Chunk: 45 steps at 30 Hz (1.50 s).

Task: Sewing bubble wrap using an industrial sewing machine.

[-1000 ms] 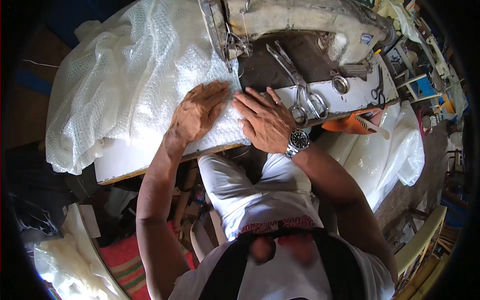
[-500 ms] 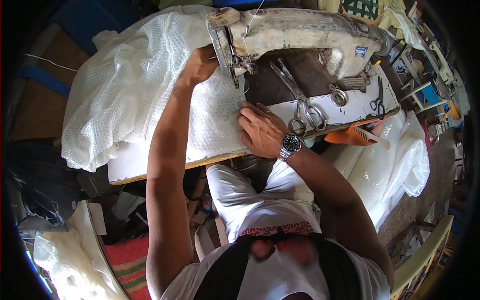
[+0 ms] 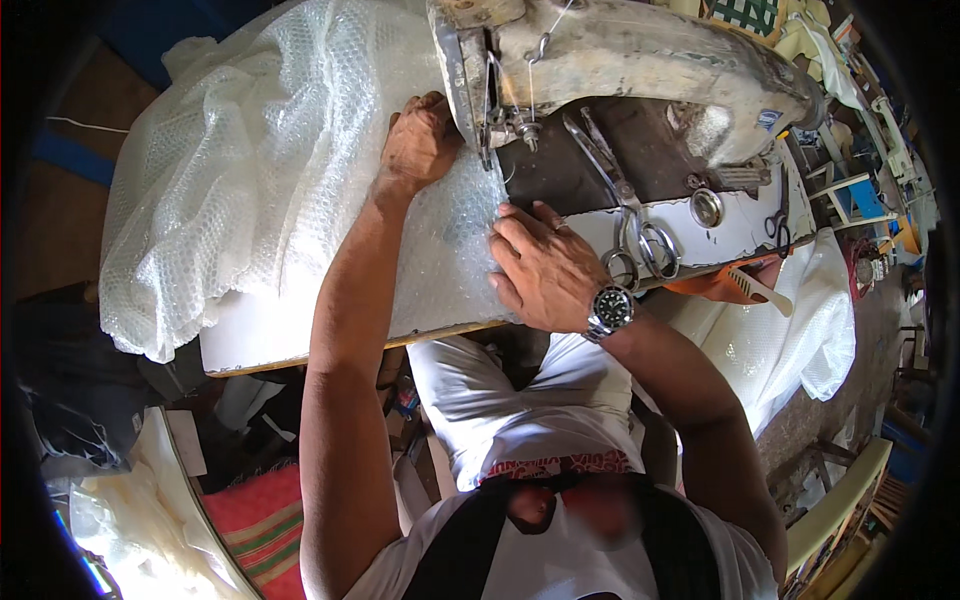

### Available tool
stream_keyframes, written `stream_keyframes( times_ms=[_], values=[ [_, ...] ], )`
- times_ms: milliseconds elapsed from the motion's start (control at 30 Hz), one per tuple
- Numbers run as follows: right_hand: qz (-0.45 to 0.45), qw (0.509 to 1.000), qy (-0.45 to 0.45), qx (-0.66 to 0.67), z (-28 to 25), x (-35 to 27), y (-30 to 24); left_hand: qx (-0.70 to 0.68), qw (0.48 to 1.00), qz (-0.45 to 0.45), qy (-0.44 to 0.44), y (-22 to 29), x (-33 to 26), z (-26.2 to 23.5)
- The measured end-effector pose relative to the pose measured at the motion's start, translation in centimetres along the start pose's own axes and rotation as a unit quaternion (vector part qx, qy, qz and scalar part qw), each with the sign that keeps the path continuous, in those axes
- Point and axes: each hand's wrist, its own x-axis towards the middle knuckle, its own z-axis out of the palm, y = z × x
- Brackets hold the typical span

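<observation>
A wide sheet of bubble wrap (image 3: 255,190) covers the left part of the white table and runs under the needle end of a worn sewing machine (image 3: 640,65). Just left of that needle end, my left hand (image 3: 420,145) is closed with curled fingers on the bubble wrap; its fingertips are partly hidden. My right hand (image 3: 550,268), wearing a steel watch (image 3: 610,309), rests nearer me at the wrap's right edge. Its fingers are spread and pressed down on the sheet. Thread runs down the machine's front to the needle area.
Right of my right hand lie large metal scissors (image 3: 625,195), a small round metal dish (image 3: 706,208) and dark-handled scissors (image 3: 778,225). An orange item (image 3: 720,285) sits at the table's front edge. More white wrap (image 3: 790,330) hangs down at the right.
The view has shifted and come closer, so the machine looks larger and farther right. Both hands stay on the bubble wrap in nearly the same places, with more of my left hand's fingers showing.
</observation>
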Motion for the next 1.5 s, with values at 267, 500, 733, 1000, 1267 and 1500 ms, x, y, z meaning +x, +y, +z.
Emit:
stream_keyframes(
  times_ms=[267,500,733,1000,1267,1500],
  values=[
    [-0.001,1.000,-0.005,-0.007,-0.1,0.5,0.4,0.002,0.998,-0.058,0.007,2.0,-0.1,-1.4],
    [0.014,0.999,-0.029,-0.032,-0.4,1.1,1.0,0.006,0.997,-0.068,0.038,1.8,0.4,-1.2],
    [0.029,0.997,-0.024,-0.067,-0.4,1.8,1.6,0.010,0.993,-0.107,0.054,1.2,1.4,-0.9],
    [0.095,0.995,0.000,-0.040,0.2,2.6,1.4,0.114,0.983,0.021,0.143,-1.2,2.7,-0.1],
    [0.146,0.987,-0.031,-0.053,0.2,2.7,0.1,0.096,0.977,0.095,0.162,-2.7,4.2,-0.3],
    [0.153,0.987,-0.011,-0.049,0.6,2.4,0.0,0.075,0.978,0.108,0.161,-3.8,5.3,-0.3]
  ],
)
